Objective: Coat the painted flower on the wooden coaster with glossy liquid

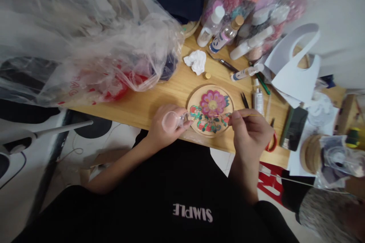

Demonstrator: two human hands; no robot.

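My left hand (162,125) is closed around a small clear bottle (171,122), tipped with its narrow end toward a round wooden disc (196,97). On the disc lie a pink-purple flower (212,103) and red-and-green strawberry-like decorations (205,124). At the disc's right edge my right hand (251,131) pinches a thin yellowish stick-like tool (252,114). Its slender front end reaches over the decorations; the kind of tip is too small to tell. A small gold cap (207,76) sits just behind the disc.
Behind stand bottles (219,40) and a crumpled white tissue (196,62). To the right lie black tweezers (244,100), a small tube (258,100), red-handled scissors (273,142) and a phone (294,128). A large plastic bag (128,38) covers the left side of the wooden table (134,108).
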